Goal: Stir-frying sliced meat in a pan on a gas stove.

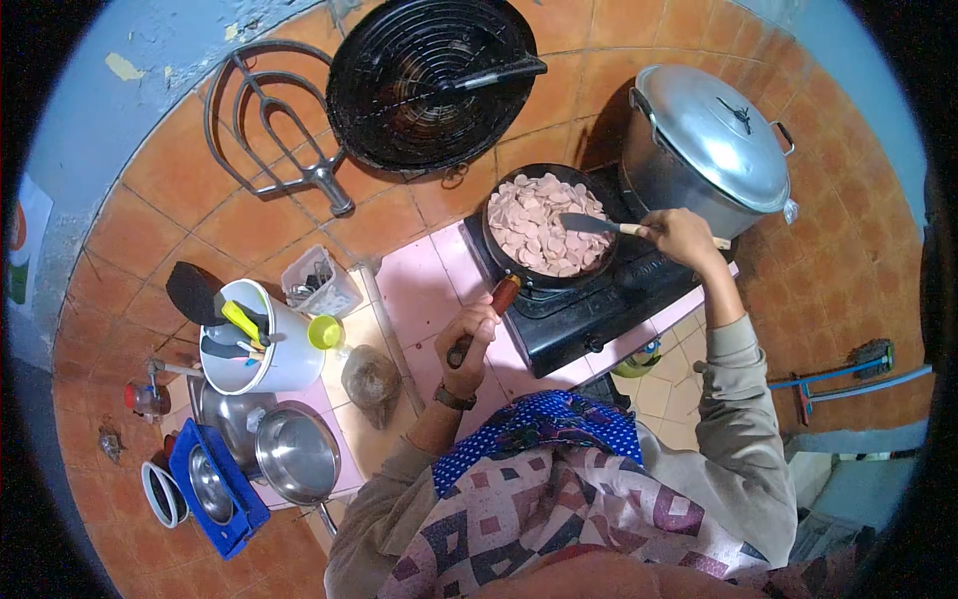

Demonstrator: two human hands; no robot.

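On the left burner of a black gas stove (557, 348) sits a dark frying pan (516, 275) heaped with thin, round, pale pink slices (542, 221), perhaps sausage. My left hand (473, 335) is closed around the pan's reddish-brown handle (506, 293). My right hand (679, 238) grips the light wooden handle of a spatula (591, 224). Its dark blade lies on the slices near the pan's right side, covering some of them. Whether the slices beneath the top layer differ cannot be seen.
A large lidded aluminium pot (703, 142) stands right of the pan. A round black grill pan (434, 82) and a metal rack (277, 127) hang on the tiled wall. Left are a white utensil bucket (299, 352), a knotted plastic bag (372, 376) and a steel pan (297, 454).
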